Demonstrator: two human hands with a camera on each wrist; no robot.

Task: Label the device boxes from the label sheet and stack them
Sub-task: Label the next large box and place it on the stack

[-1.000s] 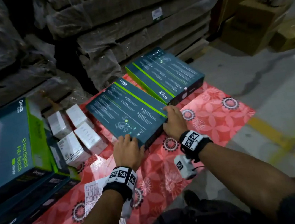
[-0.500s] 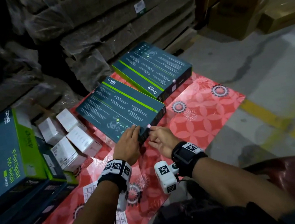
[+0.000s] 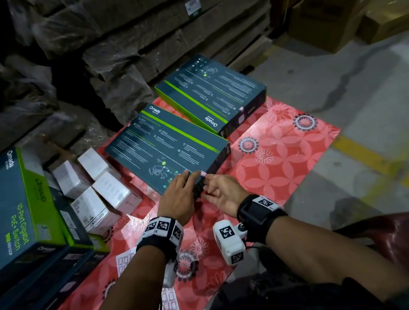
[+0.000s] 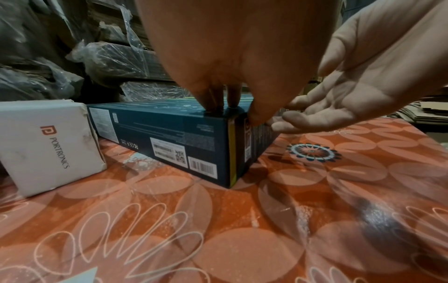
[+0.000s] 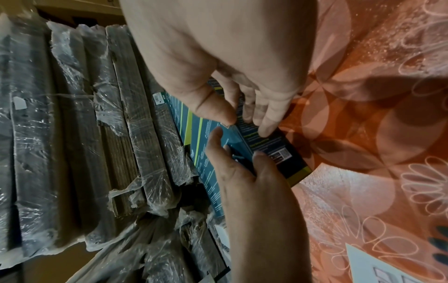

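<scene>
Over at nine o'clock, a stack of device boxes [image 3: 12,217] is waiting beside small white cartons [image 3: 99,191]. Moving right, the left hand [image 3: 178,199] is steadying the near device box [image 3: 166,149] at its six o'clock corner, fingers straight on top, thumb against the side. The right hand [image 3: 222,191] is pinching a small label [image 3: 203,173] against that edge. It looks best rubbed down flat, box kept still. The label sheet [image 3: 124,262] is lying on the red mat [image 3: 275,151] below.

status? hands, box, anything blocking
Left hand steadies near teal box at its corner. Right hand pinches small label at the box's top edge. Label sheet under left forearm. Nothing blocking.
</scene>
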